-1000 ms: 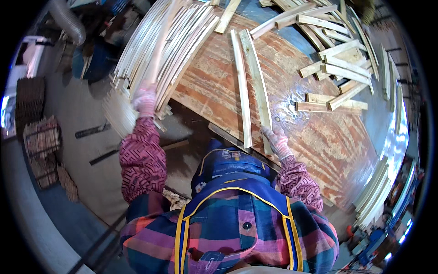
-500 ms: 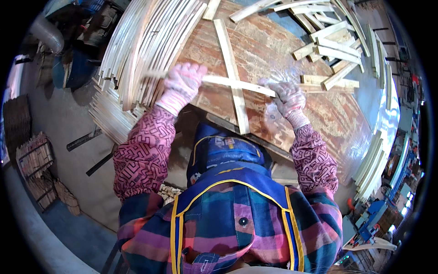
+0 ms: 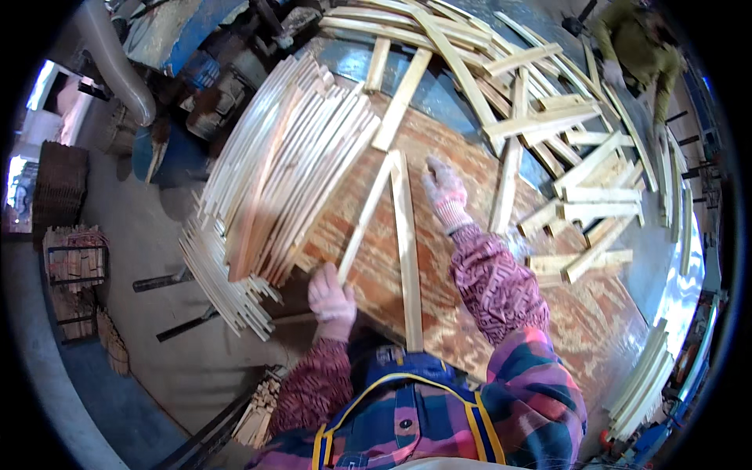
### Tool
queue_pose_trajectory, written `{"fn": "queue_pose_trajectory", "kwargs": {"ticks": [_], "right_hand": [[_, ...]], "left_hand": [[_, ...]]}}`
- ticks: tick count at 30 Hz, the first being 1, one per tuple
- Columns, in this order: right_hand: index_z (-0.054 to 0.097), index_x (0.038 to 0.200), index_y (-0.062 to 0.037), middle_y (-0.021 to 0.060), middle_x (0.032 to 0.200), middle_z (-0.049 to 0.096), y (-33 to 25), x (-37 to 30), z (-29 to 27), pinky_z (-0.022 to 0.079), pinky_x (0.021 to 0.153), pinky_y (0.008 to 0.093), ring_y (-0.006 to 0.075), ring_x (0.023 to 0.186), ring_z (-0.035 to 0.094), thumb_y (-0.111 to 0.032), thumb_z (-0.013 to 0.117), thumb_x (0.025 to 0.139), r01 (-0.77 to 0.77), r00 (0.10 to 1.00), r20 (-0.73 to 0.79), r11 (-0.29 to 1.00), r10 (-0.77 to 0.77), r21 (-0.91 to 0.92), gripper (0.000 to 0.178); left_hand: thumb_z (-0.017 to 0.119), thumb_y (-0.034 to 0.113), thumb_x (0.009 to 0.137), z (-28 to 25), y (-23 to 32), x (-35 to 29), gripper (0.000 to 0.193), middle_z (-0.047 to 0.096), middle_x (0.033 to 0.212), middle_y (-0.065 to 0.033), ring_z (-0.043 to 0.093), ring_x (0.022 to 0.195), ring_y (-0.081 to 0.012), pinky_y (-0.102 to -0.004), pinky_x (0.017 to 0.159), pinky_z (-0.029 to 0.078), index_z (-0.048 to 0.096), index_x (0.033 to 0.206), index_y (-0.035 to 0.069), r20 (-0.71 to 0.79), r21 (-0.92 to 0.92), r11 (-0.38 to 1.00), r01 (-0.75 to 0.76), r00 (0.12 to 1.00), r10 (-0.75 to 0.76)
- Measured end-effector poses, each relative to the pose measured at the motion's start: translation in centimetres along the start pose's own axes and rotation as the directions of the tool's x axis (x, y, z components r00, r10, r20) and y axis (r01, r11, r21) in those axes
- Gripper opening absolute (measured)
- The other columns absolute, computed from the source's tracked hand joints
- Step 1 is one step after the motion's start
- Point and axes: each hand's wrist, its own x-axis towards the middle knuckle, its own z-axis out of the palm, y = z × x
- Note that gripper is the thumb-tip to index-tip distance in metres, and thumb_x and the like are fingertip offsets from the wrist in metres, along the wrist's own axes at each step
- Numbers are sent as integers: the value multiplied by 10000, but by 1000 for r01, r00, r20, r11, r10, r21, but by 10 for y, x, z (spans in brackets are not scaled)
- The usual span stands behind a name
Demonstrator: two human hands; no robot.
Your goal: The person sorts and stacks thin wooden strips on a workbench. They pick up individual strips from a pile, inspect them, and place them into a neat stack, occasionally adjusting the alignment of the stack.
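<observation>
Right hand (image 3: 445, 189) farther forward, unclenched over bare board (image 3: 435, 301); left hand (image 3: 332, 304) around strip (image 3: 366, 215) end

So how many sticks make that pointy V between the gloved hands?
2: the left stick, slanting to the left hand, and the right stick, running toward the blue apron. None look hidden.

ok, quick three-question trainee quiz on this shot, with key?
1. Where on the slanted strip is the left hand? A) far end B) middle C) near end
2. True or false: the right hand is ungloved.
3. Fill in: the dense strip stack lies toward the board's ____ side.

Key: 1. C; 2. false, it wears a pale glove; 3. left
</observation>
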Motion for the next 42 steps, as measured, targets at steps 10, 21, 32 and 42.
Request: {"fn": "queue_pose_trajectory", "kwargs": {"ticks": [10,21,32,42], "right_hand": [[459,1265,-28,243,1166,657,-103,203,21,558,875,452,377,1094,660,-348,734,801,-428,903,7,903,429,-34,627],[456,1368,1,155,1012,586,126,-89,-116,508,670,346,258,848,594,-214,633,804,-491,838,532,-590,-120,641,630],[579,1214,34,178,1054,681,107,-207,-60,576,731,407,282,879,686,-268,565,976,-687,709,567,229,419,690,385],[180,1551,-63,245,1353,561,82,-25,-129,510,957,453,366,1183,618,-560,712,788,-706,703,-9,696,711,-133,1055]], "left_hand": [[807,414,709,32,113,-18,782,506,1280,-208,625,978,-375,-459,798,548,482,1363,132,456,-260,963,-73,870,189],[794,336,708,45,124,-6,933,404,1387,-235,456,1240,-433,-523,1018,431,353,1487,75,499,-328,939,-103,825,265],[662,492,901,38,176,5,565,601,1292,-144,610,1061,-271,-369,953,464,597,1323,123,798,-548,603,579,579,170],[655,248,884,26,123,-47,294,650,1019,-158,614,985,-341,-413,869,498,653,1108,56,284,-511,860,-14,941,184]]}}
